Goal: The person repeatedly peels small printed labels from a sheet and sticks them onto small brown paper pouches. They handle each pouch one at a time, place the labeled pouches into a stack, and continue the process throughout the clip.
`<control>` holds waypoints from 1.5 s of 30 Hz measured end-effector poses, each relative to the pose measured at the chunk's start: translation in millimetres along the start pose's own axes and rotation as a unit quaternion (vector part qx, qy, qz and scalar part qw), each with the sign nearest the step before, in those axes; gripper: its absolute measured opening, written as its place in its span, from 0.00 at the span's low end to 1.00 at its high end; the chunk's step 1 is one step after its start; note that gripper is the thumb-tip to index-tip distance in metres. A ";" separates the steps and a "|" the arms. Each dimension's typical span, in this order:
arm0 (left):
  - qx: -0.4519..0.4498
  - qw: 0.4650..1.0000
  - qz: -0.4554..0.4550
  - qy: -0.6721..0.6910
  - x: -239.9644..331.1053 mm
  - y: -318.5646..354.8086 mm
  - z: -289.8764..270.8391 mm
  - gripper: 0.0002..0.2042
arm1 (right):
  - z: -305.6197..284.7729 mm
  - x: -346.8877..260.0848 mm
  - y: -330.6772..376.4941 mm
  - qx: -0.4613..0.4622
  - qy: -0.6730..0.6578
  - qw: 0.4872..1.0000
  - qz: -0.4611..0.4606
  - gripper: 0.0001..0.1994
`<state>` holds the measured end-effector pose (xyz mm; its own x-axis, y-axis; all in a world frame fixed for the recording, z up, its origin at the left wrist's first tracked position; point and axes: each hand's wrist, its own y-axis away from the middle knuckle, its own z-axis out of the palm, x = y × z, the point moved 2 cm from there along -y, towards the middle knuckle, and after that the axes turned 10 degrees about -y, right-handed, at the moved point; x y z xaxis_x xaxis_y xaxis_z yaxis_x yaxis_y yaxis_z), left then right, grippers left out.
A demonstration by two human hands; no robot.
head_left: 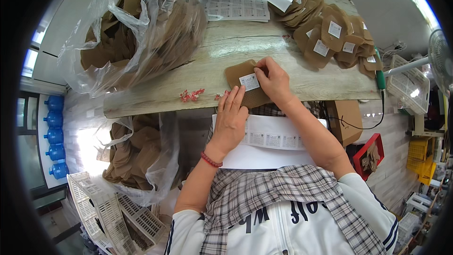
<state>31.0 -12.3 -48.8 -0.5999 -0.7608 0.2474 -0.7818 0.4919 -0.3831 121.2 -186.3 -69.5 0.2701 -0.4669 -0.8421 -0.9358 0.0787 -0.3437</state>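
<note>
Spanning the view, the wood-grained worktop (240,42) has its near edge close to the work, a likely cause of a piece slipping off. On its left, a clear plastic bag (163,42) of brown pieces gapes open and could spill if knocked. At the far right, the heap of labelled pieces (332,30) overlaps loosely; one careless addition may slide it, or catch a label corner. Across the lap, the label sheet (271,137) lies curved and unsecured, liable to drop or crease should the wearer shift.

Hands: the left hand (230,120) lies flat, fingers extended, tips at the label's lower left; the right hand (275,80) is narrowed, thumb and forefinger close together at its right end. Whether they pinch or press cannot be told. Between them, the brown piece (233,73) rests on the worktop, near edge. Its white label (249,82) sits tilted; uneven pressure may cause wrinkling, and a turned piece, misalignment.
</note>
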 end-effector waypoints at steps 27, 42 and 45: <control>0.030 0.997 -0.050 0.053 31.0 18.0 -6.2 0.01 | -45.6 -71.7 104.2 -0.187 0.027 0.980 -0.058 0.15; 0.024 0.993 -0.072 0.095 14.3 43.3 -14.8 0.05 | -31.0 -31.1 130.1 -0.105 -0.017 0.976 -0.192 0.10; 0.031 0.994 -0.057 0.089 20.1 42.7 -8.5 0.04 | -31.9 -29.3 124.3 -0.121 -0.008 0.976 -0.181 0.08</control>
<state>-15.9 -3.0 -52.6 -0.5322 -0.7210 0.4437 -0.8381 0.3748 -0.3963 -10.3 -191.0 -74.3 0.5949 -0.4115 -0.6904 -0.8038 -0.2995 -0.5140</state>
